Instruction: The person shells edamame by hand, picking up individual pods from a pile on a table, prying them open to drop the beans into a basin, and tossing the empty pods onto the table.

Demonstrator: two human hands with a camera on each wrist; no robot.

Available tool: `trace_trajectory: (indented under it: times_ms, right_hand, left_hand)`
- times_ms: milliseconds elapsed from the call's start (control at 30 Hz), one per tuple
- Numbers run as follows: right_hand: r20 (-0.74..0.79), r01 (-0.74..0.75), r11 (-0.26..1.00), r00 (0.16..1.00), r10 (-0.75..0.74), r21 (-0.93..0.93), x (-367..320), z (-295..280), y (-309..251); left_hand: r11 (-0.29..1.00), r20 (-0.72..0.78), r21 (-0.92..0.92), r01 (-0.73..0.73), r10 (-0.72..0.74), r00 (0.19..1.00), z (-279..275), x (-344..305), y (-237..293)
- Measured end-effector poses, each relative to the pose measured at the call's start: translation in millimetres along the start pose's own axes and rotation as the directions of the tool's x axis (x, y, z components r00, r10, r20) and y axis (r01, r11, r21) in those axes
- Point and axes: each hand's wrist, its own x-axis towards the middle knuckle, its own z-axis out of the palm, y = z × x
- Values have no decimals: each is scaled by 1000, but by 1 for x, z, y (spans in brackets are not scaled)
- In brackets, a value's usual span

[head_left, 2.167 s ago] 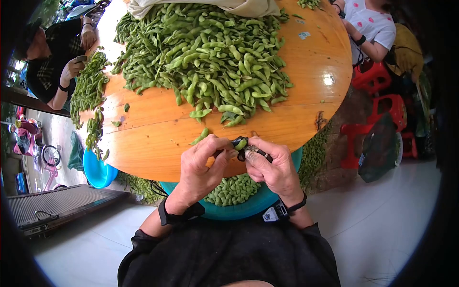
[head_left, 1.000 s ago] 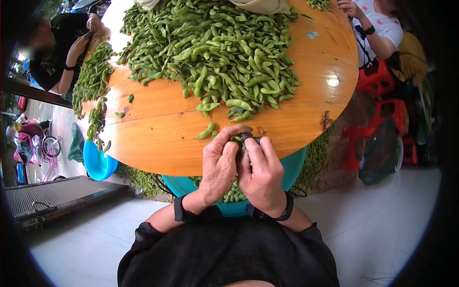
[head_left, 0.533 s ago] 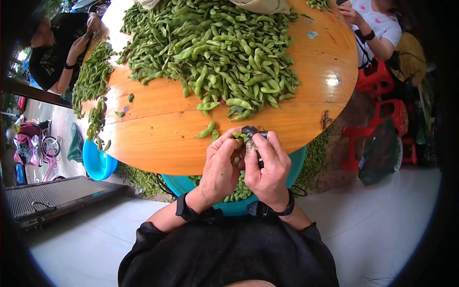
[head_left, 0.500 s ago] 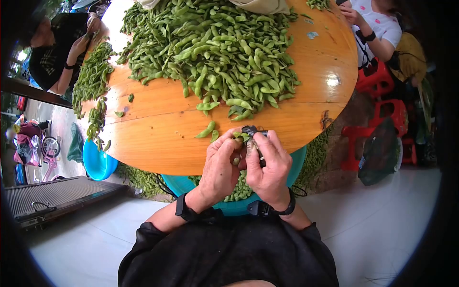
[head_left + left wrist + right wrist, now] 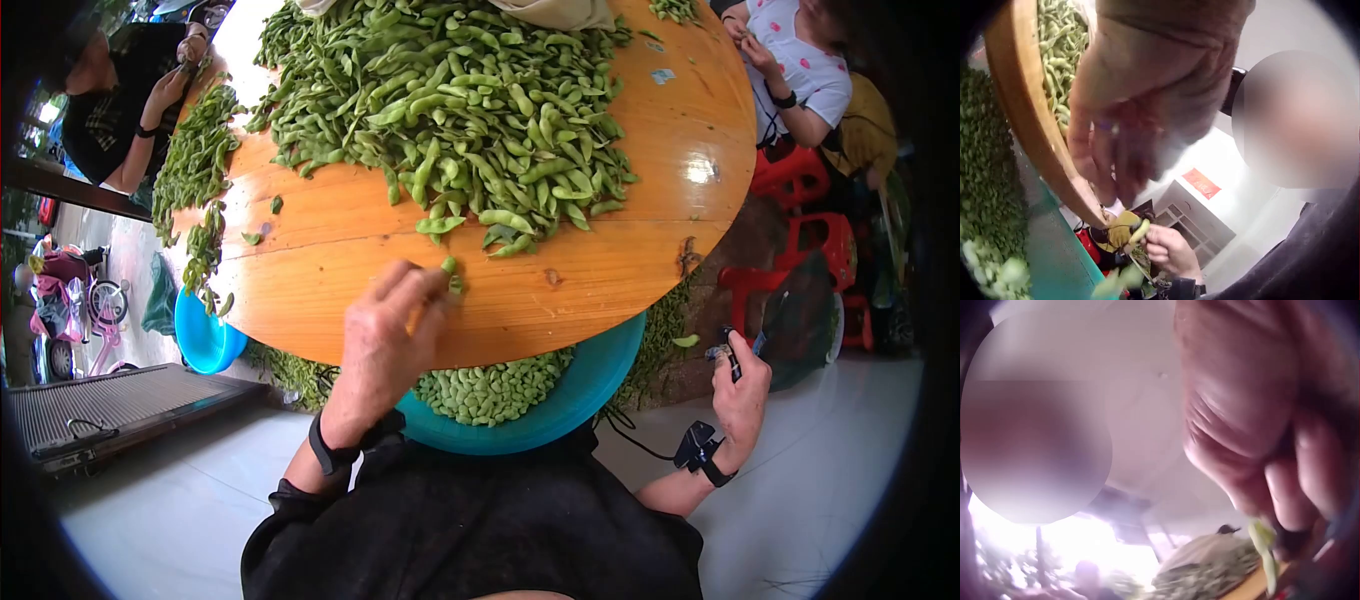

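Note:
My left hand (image 5: 385, 330), blurred, reaches over the table's near edge, its fingertips beside two small green bean pods (image 5: 450, 266). In the left wrist view its fingers hang loosely curved, with nothing visible between them. Out to the right, past the table, my right hand (image 5: 742, 400) grips a slim black-handled tool (image 5: 736, 362) whose working end is unclear. A green pod (image 5: 686, 341) hangs in the air left of that hand; in the right wrist view the pod (image 5: 1263, 550) shows just below the fingers. Shelled green beans (image 5: 490, 392) fill part of the teal basin (image 5: 608, 385) under the table edge.
A big heap of bean pods (image 5: 470, 120) covers the far middle of the wooden table (image 5: 330, 270). Two people sit at the left and right sides. Red stools (image 5: 815, 240), a dark bag (image 5: 795, 320) and a blue basin (image 5: 205, 335) stand around it.
My hands, together over the basin half a second ago, have parted. The left went forward and left over the table; the right swung far right with the tool. One loose pod is gone from the table.

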Motion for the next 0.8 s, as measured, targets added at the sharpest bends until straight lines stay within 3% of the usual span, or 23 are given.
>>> trace_trajectory:
  times_ms: [33,100,167,267,333,367,400,433,467,533,567,600,633,700,800]
  right_hand:
    - [-4,-1,1000,1000,1,0,-1,0,1]
    - [-8,-104,982,994,107,161,-2,4,-10]
    - [-65,82,974,995,-70,211,3,21,-26]
    - [21,137,907,987,-158,399,7,46,-71]
    - [95,148,817,966,-240,558,7,62,-107]
    - [132,134,758,951,-279,639,5,69,-122]
    - [186,75,692,937,-294,718,4,77,-133]
    - [237,10,619,919,-315,785,3,86,-141]
    - [299,-89,543,901,-313,835,2,94,-149]
    - [441,-316,370,837,-324,873,3,102,-158]
    - [438,-314,372,839,-322,874,4,102,-158]
    - [503,-424,283,799,-331,860,6,102,-158]
    - [562,-530,192,751,-347,826,6,102,-158]
    - [555,-522,193,751,-357,831,7,104,-155]
    - [550,-505,219,759,-349,835,7,105,-154]
  left_hand:
    - [991,-111,132,-5,20,994,2,4,-6]
    - [987,-102,162,-1,17,995,7,4,-17]
    - [980,-94,197,2,17,995,8,4,-19]
    - [984,-92,180,-2,19,996,6,2,-14]
    - [997,-91,-8,79,-80,993,5,0,-6]
    - [997,-91,-8,74,-74,993,7,-3,-4]
    - [949,-13,-281,145,-155,988,9,-5,-2]
    - [821,85,-525,223,-210,974,12,-7,1]
    - [712,181,-642,284,-219,959,12,-7,8]
    - [684,177,-680,264,-196,965,23,-11,9]
    - [654,172,-714,248,-179,969,29,-13,10]
    - [742,117,-643,190,-150,982,32,-13,11]
    - [739,117,-646,189,-149,982,36,-13,10]
    - [893,-105,-443,-75,31,994,44,-14,7]
    - [947,-126,-298,-121,86,988,38,-11,16]
